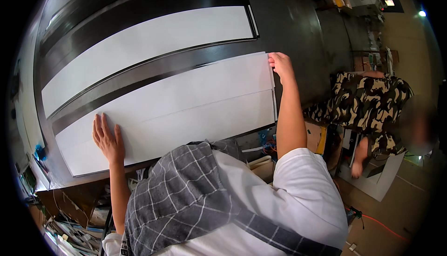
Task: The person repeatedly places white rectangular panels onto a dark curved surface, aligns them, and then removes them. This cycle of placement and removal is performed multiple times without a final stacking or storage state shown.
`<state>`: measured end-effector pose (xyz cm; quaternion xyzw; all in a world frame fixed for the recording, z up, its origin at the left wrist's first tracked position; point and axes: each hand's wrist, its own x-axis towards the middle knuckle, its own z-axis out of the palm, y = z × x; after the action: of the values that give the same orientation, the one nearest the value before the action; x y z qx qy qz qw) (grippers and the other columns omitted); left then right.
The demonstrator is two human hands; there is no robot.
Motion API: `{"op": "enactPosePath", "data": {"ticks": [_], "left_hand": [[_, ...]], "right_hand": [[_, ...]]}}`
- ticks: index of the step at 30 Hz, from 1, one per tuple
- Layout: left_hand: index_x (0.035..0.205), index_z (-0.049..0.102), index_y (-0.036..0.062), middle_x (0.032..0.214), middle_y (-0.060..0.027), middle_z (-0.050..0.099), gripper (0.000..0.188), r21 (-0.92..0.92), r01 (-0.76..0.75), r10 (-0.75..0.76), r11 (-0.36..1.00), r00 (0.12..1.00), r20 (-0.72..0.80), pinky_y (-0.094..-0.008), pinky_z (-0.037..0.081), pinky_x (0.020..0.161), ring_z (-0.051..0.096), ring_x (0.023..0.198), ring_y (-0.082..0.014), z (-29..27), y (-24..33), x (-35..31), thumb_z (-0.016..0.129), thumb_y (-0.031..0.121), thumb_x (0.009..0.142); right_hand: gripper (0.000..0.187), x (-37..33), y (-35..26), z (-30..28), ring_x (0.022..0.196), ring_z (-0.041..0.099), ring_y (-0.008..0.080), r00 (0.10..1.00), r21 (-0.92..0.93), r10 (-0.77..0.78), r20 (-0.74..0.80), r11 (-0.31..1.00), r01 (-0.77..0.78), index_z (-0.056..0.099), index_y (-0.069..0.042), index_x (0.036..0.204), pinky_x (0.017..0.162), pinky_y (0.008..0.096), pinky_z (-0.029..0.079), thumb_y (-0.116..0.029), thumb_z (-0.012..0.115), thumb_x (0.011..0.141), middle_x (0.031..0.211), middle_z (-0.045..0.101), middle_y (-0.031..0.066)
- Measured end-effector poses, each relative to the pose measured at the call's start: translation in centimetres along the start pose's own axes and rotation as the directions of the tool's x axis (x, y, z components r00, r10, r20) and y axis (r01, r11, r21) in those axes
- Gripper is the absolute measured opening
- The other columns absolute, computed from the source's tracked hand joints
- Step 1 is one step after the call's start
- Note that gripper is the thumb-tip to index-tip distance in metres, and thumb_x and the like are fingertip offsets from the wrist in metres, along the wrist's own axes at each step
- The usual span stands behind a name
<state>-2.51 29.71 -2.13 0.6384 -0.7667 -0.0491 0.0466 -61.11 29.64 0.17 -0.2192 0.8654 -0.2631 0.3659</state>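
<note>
Two long white sheets lie one partly over the other on the dark table in front of me. A seam between the upper sheet (209, 79) and the lower sheet (219, 118) shows on the right half and fades toward the left. My left hand (109, 142) rests flat on the white surface near its left end, fingers stretched out. At the far right corner, my right hand (281, 65) has its thumb and fingers closed on the sheet's edge. Whether the sheets are paper or thin board, I cannot tell.
Farther back on the dark table (293, 28) lies another long white strip (153, 42) with a dark border. To the right, a person in camouflage clothing (368, 97) is beside a white board with cut-outs (384, 184). Scrap strips (70, 237) are piled below left.
</note>
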Motion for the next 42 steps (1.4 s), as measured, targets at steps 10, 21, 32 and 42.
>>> {"op": "enactPosePath", "data": {"ticks": [10, 21, 32, 42], "left_hand": [[0.144, 0.04, 0.0133, 0.151, -0.0125, 0.033, 0.056, -0.051, 0.048, -0.046, 0.998, 0.998, 0.046, -0.0458, 0.017, 0.116, 0.026, 0.142, -0.0306, 1.0, -2.8, 2.6, 0.053, 0.032, 0.093], [0.146, 0.036, 0.0119, 0.154, -0.0119, 0.03, 0.058, -0.064, 0.249, -0.255, 0.966, 0.96, -0.118, -0.0479, 0.016, 0.116, 0.023, 0.143, -0.0314, 1.3, -10.4, -1.9, 0.046, 0.04, 0.097], [0.152, 0.022, 0.0128, 0.159, -0.0095, 0.018, 0.071, 0.064, 0.292, -0.286, 0.954, 0.954, -0.086, -0.0493, 0.012, 0.116, 0.014, 0.147, -0.028, 2.1, -11.5, -4.0, 0.031, 0.057, 0.098], [0.153, 0.021, 0.0144, 0.159, -0.0067, 0.018, 0.07, 0.068, 0.302, -0.296, 0.951, 0.951, -0.095, -0.0463, 0.012, 0.117, 0.013, 0.147, -0.0255, 2.0, -11.2, -4.2, 0.031, 0.057, 0.098]], "right_hand": [[0.026, -1.2, 1.5, 1.8, 0.09, 0.062, 0.0137, 0.898, -0.041, -0.394, -0.193, 0.918, 0.394, 0.069, 0.002, 0.105, 0.083, 0.0264, 0.047, -0.018, 0.067, 0.088, 0.099, 0.069, 0.0074], [0.017, -8.7, 5.6, -2.1, 0.066, 0.057, 0.0061, 0.957, -0.017, 0.033, 0.289, 0.999, -0.03, 0.064, -0.01, 0.088, 0.057, 0.0224, 0.044, -0.027, 0.068, 0.088, 0.08, 0.065, -0.0012], [0.021, -10.1, 8.2, -2.0, 0.058, 0.047, 0.0062, 0.975, -0.107, -0.174, 0.137, 0.976, 0.189, 0.063, -0.005, 0.074, 0.051, 0.0248, 0.039, -0.023, 0.071, 0.08, 0.065, 0.054, -0.0032], [0.019, -9.9, 10.1, 0.4, 0.057, 0.045, 0.0066, 0.97, -0.023, -0.244, 0.006, 0.969, 0.244, 0.062, 0.001, 0.07, 0.052, 0.0263, 0.037, -0.015, 0.071, 0.075, 0.062, 0.056, -0.0013]]}}
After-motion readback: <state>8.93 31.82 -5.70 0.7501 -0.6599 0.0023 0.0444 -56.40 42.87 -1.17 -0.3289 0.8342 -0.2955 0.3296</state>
